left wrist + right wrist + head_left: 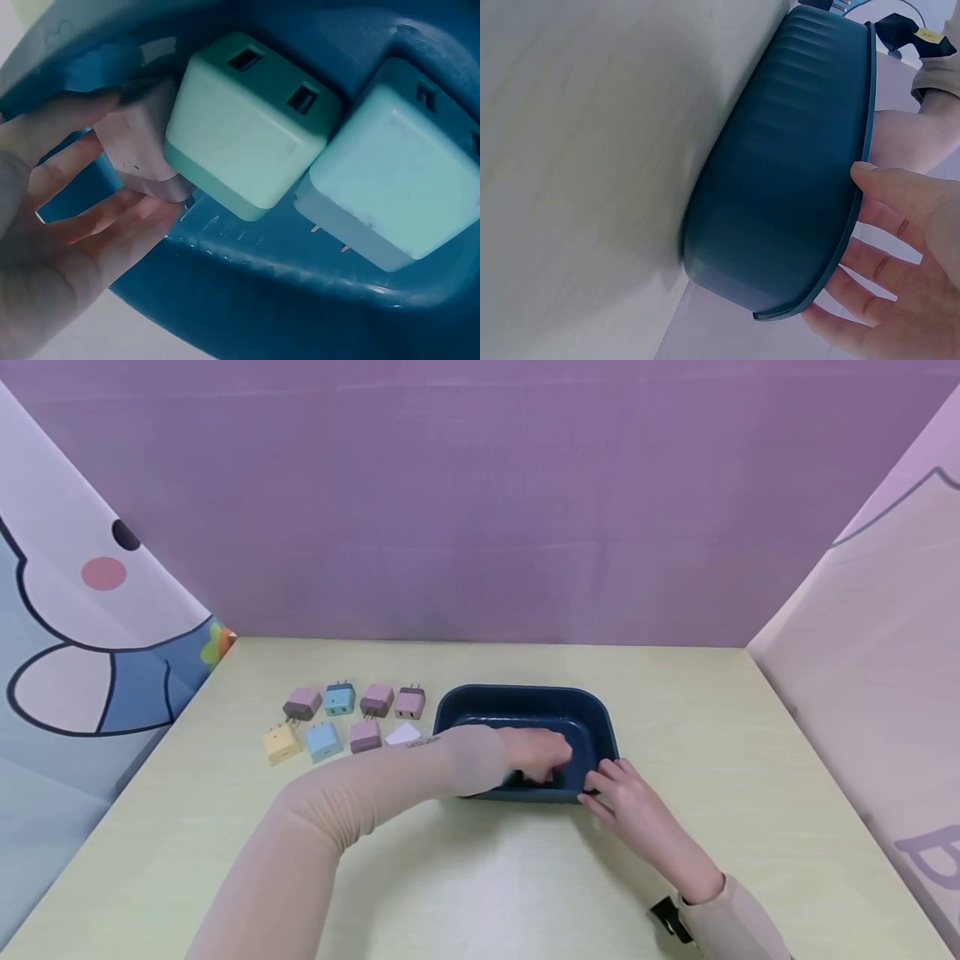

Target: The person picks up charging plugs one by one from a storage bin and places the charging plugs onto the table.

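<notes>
A dark blue plastic bin (523, 692) stands on the table. Reaching down inside it, my left hand (540, 752) holds a pink plug-in charger (135, 139) between thumb and fingertips, close to the bin's wall. Beside that charger in the left wrist view lie a green charger (240, 124) and a second, paler green charger (401, 176), both with USB ports showing. My right hand (636, 810) grips the bin's near right corner, thumb on the outer side of the rim (861, 191) and fingers over it.
Left of the bin, chargers lie in two rows: a yellow one (282, 744), blue ones (324, 741), several pink ones (365, 735) and a white one (403, 734) partly behind my left sleeve. A purple panel (480, 510) borders the table's back edge.
</notes>
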Action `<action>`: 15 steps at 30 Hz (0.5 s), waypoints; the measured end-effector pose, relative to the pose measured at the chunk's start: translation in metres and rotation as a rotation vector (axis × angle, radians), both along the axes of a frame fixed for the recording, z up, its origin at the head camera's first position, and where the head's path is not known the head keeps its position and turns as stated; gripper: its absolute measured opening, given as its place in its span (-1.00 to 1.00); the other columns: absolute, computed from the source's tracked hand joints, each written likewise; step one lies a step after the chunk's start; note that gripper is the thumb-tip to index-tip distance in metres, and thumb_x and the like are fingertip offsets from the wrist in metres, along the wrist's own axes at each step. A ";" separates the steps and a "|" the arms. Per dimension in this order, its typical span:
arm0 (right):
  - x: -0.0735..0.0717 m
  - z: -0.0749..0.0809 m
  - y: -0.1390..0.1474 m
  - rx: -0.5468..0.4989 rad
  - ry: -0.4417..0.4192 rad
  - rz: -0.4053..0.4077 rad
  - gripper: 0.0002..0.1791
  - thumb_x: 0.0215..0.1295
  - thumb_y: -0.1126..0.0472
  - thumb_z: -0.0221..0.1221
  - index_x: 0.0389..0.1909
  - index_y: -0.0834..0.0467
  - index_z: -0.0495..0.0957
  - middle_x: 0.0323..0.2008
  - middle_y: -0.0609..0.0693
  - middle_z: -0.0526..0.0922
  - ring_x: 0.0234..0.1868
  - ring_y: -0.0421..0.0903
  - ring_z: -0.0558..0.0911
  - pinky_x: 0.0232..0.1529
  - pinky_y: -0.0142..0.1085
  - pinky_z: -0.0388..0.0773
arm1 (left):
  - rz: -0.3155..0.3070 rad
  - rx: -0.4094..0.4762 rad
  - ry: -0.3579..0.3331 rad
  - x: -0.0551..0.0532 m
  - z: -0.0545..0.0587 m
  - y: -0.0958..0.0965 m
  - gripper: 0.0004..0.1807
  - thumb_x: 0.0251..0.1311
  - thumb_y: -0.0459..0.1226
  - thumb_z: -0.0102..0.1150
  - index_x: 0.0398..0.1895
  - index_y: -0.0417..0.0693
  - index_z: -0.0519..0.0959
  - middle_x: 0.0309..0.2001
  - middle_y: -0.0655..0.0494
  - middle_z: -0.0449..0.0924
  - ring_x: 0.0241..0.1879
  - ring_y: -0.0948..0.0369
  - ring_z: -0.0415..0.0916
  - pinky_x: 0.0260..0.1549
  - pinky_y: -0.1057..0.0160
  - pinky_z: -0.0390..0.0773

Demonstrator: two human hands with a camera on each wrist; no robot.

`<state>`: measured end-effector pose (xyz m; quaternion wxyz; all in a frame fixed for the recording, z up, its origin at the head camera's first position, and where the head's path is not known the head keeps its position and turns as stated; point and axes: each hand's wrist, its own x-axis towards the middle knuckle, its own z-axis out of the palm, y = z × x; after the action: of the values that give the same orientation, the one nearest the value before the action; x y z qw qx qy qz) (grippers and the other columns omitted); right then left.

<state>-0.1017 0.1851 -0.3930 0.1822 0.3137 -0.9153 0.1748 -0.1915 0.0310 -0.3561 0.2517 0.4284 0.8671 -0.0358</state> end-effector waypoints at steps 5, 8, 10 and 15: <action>0.000 -0.001 0.000 0.001 -0.002 -0.006 -0.82 -0.11 0.27 0.32 -0.57 0.10 0.46 -0.58 -0.11 0.26 -0.47 -0.19 0.22 -0.48 -0.43 0.19 | -0.015 -0.020 0.021 0.001 0.002 0.001 -0.90 0.05 -0.37 0.15 -0.53 -0.03 0.47 -0.52 0.20 0.46 -0.56 0.30 0.40 -0.57 0.44 0.36; 0.000 -0.001 0.000 0.001 -0.003 -0.010 -0.82 -0.11 0.27 0.32 -0.57 0.10 0.46 -0.57 -0.12 0.26 -0.47 -0.20 0.22 -0.48 -0.43 0.18 | -0.018 -0.023 0.024 0.002 0.004 0.001 -0.92 0.04 -0.38 0.16 -0.51 -0.03 0.49 -0.51 0.21 0.47 -0.55 0.30 0.40 -0.56 0.45 0.37; 0.000 -0.001 0.000 -0.001 -0.004 -0.010 -0.82 -0.11 0.28 0.32 -0.57 0.10 0.46 -0.57 -0.12 0.26 -0.47 -0.20 0.22 -0.48 -0.43 0.19 | -0.021 -0.024 0.022 0.003 0.004 0.001 -0.92 0.04 -0.38 0.16 -0.50 -0.03 0.49 -0.51 0.21 0.48 -0.55 0.30 0.40 -0.57 0.45 0.37; 0.000 -0.001 0.001 -0.003 -0.006 -0.011 -0.82 -0.10 0.28 0.31 -0.57 0.10 0.46 -0.57 -0.13 0.25 -0.46 -0.20 0.22 -0.48 -0.43 0.19 | -0.029 -0.023 0.015 0.005 0.005 0.002 -0.89 0.06 -0.38 0.15 -0.54 -0.03 0.47 -0.54 0.19 0.47 -0.59 0.30 0.42 -0.59 0.45 0.39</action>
<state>-0.1015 0.1857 -0.3938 0.1809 0.3079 -0.9173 0.1762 -0.1863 0.0327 -0.3511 0.2494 0.4378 0.8622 -0.0525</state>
